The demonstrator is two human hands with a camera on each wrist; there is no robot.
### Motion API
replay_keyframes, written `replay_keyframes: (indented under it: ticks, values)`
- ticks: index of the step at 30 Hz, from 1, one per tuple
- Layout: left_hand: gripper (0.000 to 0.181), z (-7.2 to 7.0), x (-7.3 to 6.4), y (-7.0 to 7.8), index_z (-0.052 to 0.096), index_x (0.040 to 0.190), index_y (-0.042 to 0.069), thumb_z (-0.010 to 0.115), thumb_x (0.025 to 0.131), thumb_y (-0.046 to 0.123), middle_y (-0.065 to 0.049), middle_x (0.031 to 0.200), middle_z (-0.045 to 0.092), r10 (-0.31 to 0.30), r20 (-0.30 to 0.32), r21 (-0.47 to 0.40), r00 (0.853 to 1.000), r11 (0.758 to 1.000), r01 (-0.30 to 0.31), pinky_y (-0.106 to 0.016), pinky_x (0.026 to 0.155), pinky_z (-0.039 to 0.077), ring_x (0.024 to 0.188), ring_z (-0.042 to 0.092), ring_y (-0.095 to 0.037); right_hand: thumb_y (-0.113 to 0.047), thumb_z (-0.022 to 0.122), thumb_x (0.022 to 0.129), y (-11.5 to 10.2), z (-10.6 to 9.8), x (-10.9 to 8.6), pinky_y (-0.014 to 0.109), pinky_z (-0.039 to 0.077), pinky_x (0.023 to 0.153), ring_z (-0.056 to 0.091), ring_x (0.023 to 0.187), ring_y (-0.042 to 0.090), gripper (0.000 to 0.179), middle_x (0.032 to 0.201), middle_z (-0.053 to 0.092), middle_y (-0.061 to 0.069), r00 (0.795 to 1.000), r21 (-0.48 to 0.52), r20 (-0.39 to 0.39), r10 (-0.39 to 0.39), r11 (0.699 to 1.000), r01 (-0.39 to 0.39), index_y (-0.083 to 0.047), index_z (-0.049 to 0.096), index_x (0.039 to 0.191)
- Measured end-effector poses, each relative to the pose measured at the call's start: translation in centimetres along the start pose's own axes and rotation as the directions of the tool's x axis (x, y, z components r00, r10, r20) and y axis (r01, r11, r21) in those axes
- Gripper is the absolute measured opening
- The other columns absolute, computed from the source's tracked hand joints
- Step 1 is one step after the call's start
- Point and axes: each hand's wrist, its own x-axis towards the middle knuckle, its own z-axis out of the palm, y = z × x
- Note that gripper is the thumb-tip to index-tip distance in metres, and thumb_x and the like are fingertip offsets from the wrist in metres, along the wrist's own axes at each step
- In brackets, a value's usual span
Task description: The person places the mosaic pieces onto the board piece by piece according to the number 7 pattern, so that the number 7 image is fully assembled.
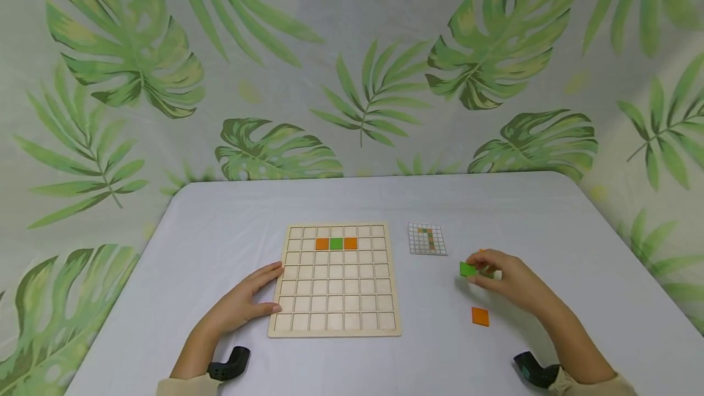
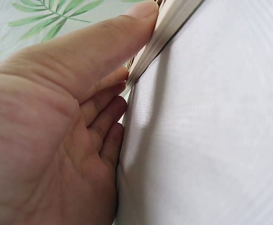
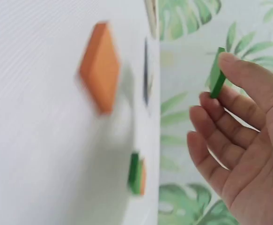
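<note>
A wooden grid board (image 1: pixel 335 288) lies on the table, with an orange tile (image 1: pixel 322 244), a green tile (image 1: pixel 336 244) and another orange tile (image 1: pixel 350 244) side by side in its second row from the top. Along the board's left edge, my left hand (image 1: pixel 242 301) rests with thumb and fingertips touching the rim. To the right of the board, my right hand (image 1: pixel 508 277) pinches a square green tile (image 3: pixel 217 75) between thumb and fingers, held above the table. A loose orange tile (image 1: pixel 480 316) lies nearer me, below that hand.
Right of the board lies a small printed grid card (image 1: pixel 428 239) with a coloured pattern. In the right wrist view, a green tile (image 3: pixel 134 173) and an orange tile (image 3: pixel 143 177) lie close together on the white-covered table (image 1: pixel 440 356). A leaf-patterned cloth (image 1: pixel 379 60) hangs behind.
</note>
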Motion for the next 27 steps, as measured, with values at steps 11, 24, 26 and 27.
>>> replay_keyframes:
  ticks: [11,24,26,27]
  values:
    - [0.076,0.2,0.1,-0.4,0.038,0.137,0.008,0.071,0.074,0.034,-0.006,0.145,0.027,-0.019,0.008,0.006,1.0,1.0,0.019,-0.052,0.102,0.019,0.132,0.018,-0.03,-0.018,0.07,0.079,-4.9,3.8,6.6,0.037,0.048,0.073,0.056,0.089,0.023,0.029,0.1,0.059,-0.002,0.979,0.053,-0.081,-0.189,0.98,0.193,-0.008,0.062,0.105]
    - [0.077,0.1,0.1,-0.5,0.037,0.138,0.008,0.071,0.074,0.034,-0.006,0.145,0.026,-0.007,0.006,0.0,1.0,1.0,0.007,-0.052,0.102,0.019,0.132,0.018,-0.03,-0.017,0.07,0.079,-7.3,11.4,12.3,0.029,0.048,0.076,0.056,0.091,0.016,0.031,0.1,0.06,0.002,0.986,0.11,0.027,-0.162,0.981,0.158,-0.004,0.062,0.106]
    - [0.077,0.1,0.1,-0.5,0.037,0.138,0.008,0.071,0.074,0.033,-0.006,0.145,0.026,-0.01,0.006,0.0,1.0,1.0,0.01,-0.052,0.102,0.019,0.132,0.018,-0.03,-0.022,0.071,0.078,-7.4,12.2,12.6,0.026,0.047,0.076,0.055,0.089,0.012,0.032,0.099,0.06,0.0,0.99,0.093,0.038,-0.138,0.987,0.134,-0.005,0.063,0.105]
    - [0.077,0.0,0.1,-0.5,0.037,0.138,0.008,0.071,0.074,0.033,-0.006,0.145,0.026,-0.01,0.005,0.001,1.0,1.0,0.01,-0.052,0.102,0.019,0.132,0.018,-0.03,-0.024,0.071,0.078,-7.3,12.5,12.8,0.025,0.047,0.075,0.055,0.088,0.01,0.033,0.099,0.06,0.0,0.989,0.082,0.039,-0.139,0.987,0.136,-0.006,0.063,0.104]
